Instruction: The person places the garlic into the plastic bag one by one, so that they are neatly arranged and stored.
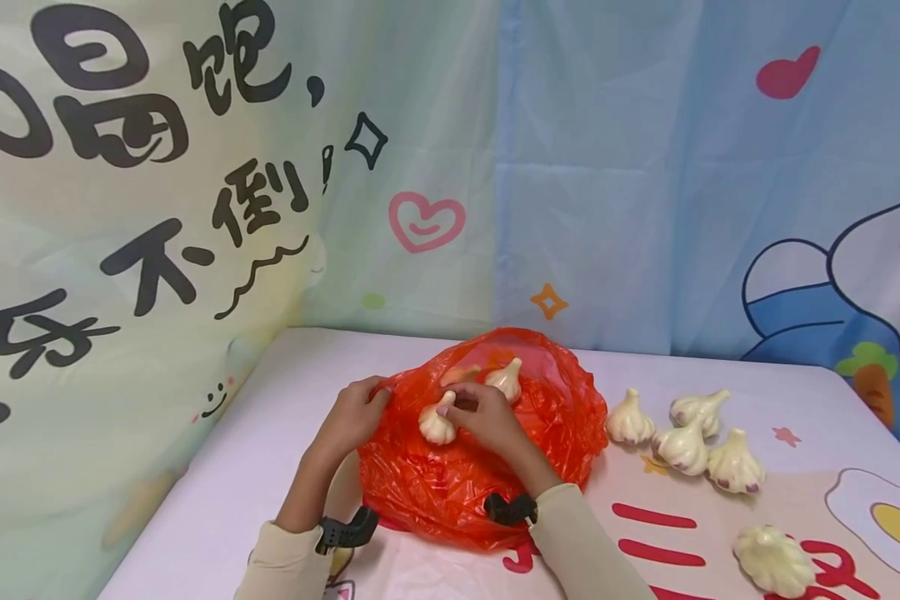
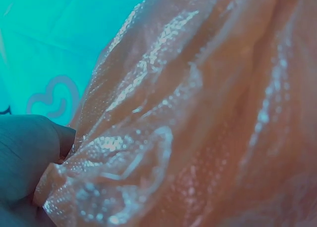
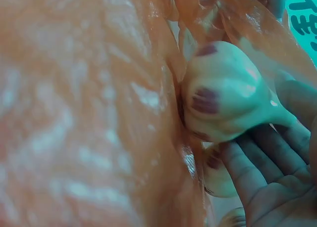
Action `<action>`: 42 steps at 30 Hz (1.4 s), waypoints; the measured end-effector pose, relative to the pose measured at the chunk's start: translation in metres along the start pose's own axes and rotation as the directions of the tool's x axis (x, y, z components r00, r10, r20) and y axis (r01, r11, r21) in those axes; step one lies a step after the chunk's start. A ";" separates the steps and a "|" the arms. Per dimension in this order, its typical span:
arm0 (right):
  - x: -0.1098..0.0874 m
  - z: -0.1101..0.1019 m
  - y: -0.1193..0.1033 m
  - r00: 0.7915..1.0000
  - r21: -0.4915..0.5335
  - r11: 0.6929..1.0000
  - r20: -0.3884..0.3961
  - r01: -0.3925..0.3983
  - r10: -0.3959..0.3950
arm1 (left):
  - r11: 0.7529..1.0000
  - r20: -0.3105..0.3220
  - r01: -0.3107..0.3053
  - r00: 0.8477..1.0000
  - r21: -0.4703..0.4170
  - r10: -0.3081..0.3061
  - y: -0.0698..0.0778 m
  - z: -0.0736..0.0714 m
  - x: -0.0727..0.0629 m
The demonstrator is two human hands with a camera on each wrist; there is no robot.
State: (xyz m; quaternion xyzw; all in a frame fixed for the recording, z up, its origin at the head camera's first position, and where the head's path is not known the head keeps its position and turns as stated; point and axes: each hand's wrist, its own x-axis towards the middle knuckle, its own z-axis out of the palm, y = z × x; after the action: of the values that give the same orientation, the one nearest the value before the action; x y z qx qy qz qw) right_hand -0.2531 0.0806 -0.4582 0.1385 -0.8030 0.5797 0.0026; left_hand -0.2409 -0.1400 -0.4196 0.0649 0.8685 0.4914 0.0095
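A red plastic bag [image 1: 480,492] lies with its mouth spread on the table. My left hand [image 1: 351,418] pinches the bag's left rim; in the left wrist view the thumb [image 2: 62,140] presses the crinkled plastic [image 2: 163,108]. My right hand [image 1: 492,421] holds a garlic bulb [image 1: 437,427] by its stem at the bag's mouth. In the right wrist view this purple-marked bulb [image 3: 218,96] sits between thumb and fingers, with another bulb [image 3: 218,180] partly hidden below. Inside the bag, a pale bulb [image 1: 506,380] shows behind my right hand.
Right of the bag, several garlic bulbs [image 1: 682,448] lie grouped on the patterned tablecloth [image 1: 562,554]. One more bulb [image 1: 774,560] lies apart near the front right. A printed cloth backdrop [image 1: 585,167] hangs behind the table.
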 end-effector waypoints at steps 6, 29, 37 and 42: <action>0.000 -0.004 0.002 0.999 -0.004 1.000 0.038 0.023 -0.023 | 1.000 -0.001 0.009 1.000 -0.003 -0.009 -0.001 0.001 -0.002; -0.016 -0.036 -0.025 0.987 -0.026 0.993 0.119 0.111 -0.107 | 1.000 0.002 0.012 1.000 0.011 -0.013 -0.001 0.002 0.001; -0.032 -0.056 -0.037 0.980 -0.065 0.992 0.178 0.105 -0.092 | 1.000 -0.004 0.000 1.000 0.007 0.000 0.001 0.000 0.000; -0.048 -0.074 -0.043 0.968 -0.105 0.992 0.248 0.076 -0.048 | 1.000 -0.003 0.001 1.000 0.013 -0.001 0.000 -0.002 0.000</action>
State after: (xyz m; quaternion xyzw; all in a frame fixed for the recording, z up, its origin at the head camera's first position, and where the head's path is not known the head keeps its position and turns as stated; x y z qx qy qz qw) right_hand -0.2091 0.1471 -0.4015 0.2338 -0.8240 0.5113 -0.0706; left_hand -0.2408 -0.1414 -0.4185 0.0636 0.8716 0.4859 0.0081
